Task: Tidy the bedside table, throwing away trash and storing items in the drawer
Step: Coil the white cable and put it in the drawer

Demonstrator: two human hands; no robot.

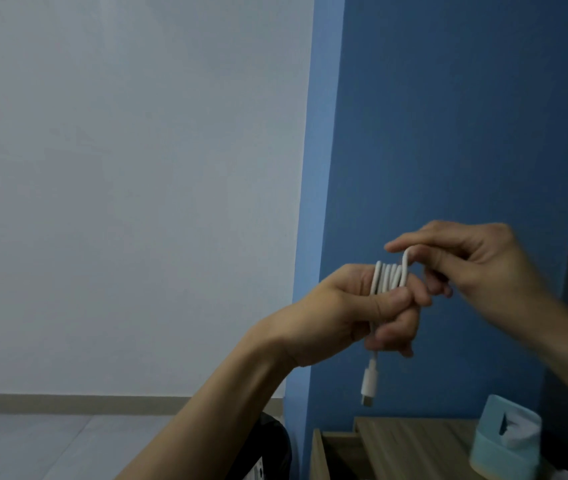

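Observation:
A white charging cable point(388, 277) is wound in several loops around the fingers of my left hand point(341, 313), which grips the coil in the air in front of the blue wall. One end with a white plug point(368, 381) hangs down below that hand. My right hand point(480, 261) is just to the right and slightly higher, and pinches the topmost loop of the cable between thumb and fingers. Below, the wooden bedside table point(414, 441) shows its top at the bottom right of the view.
A light blue tissue box point(504, 445) with a white tissue sticking out stands on the table's right side. A dark bin-like object point(275, 445) sits left of the table at the bottom edge. Grey wall and floor fill the left.

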